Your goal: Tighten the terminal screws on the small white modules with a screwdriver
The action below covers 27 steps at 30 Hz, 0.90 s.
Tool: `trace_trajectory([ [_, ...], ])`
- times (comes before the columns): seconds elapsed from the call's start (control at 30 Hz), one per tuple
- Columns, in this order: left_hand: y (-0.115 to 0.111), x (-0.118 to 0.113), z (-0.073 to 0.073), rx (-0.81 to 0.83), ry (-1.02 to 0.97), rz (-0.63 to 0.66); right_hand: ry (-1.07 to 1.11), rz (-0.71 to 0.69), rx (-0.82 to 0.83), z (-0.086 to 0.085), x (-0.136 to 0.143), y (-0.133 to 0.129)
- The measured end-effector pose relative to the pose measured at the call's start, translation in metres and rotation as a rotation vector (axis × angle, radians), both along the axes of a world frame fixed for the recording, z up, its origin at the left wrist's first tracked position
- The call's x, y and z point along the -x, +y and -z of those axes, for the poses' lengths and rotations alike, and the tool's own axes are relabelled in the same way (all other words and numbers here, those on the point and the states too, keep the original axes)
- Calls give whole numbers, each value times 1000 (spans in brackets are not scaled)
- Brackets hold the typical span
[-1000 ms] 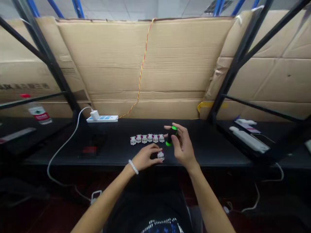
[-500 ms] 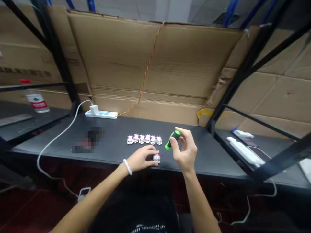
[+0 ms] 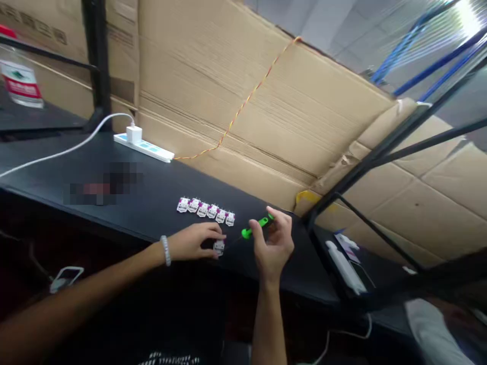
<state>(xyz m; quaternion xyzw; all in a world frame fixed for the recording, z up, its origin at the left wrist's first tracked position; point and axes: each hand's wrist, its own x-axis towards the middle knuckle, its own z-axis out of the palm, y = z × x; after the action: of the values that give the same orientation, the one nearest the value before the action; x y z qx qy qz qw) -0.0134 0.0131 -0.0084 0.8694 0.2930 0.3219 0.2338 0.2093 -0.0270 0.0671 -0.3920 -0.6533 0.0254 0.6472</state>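
Observation:
My left hand, with a white beaded bracelet at the wrist, pinches a small white and purple part near the table's front edge. In my right hand is a screwdriver with a green and black handle, its thin shaft pointing left and down towards that part. Whether the tip touches the part I cannot tell. Behind my hands lies a row of several like white and purple parts, side by side, with thin prongs at the back.
A white power strip with a plugged-in charger lies at the back left. Blurred-out items lie on the left of the dark table. Cardboard walls the back; a black metal frame stands at right.
The camera view has tilted and swung to the right. The screwdriver lies at a flatter slant in my right hand, whose fingers have shifted on the handle. My left hand keeps its part.

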Motion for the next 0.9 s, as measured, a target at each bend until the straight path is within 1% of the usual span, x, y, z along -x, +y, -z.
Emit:
trace_trajectory([
  [0.07, 0, 0, -1, 4, -7, -1, -11, -24, 22, 0, -1, 0],
  [0.2, -4, 0, -6, 25, 9, -11, 25, -177, 107, 1, -2, -1],
  [0.27, -6, 0, -9, 31, 30, -19, 21, -155, 80, 2, -2, -1],
  [0.33, -7, -1, -11, 38, 47, -33, 6, -75, 54, 2, 0, -1],
  [0.43, -8, 0, -11, 33, 69, -28, 27, -55, 40, 3, 3, 0],
  [0.5, -8, 0, -12, 40, 64, -38, 43, -125, 84, 3, 5, 0],
  [0.57, -8, 1, -13, 53, 58, -36, 41, -192, 90, 2, 5, -1],
  [0.63, -8, 1, -14, 74, 60, -39, 46, -193, 102, 2, 6, -2],
  [0.73, -8, 0, -17, 95, 54, -50, 37, -210, 77, 0, 6, -5],
  [0.9, -8, 0, -23, 84, 77, -41, 25, -203, 81, -3, 8, -7],
])
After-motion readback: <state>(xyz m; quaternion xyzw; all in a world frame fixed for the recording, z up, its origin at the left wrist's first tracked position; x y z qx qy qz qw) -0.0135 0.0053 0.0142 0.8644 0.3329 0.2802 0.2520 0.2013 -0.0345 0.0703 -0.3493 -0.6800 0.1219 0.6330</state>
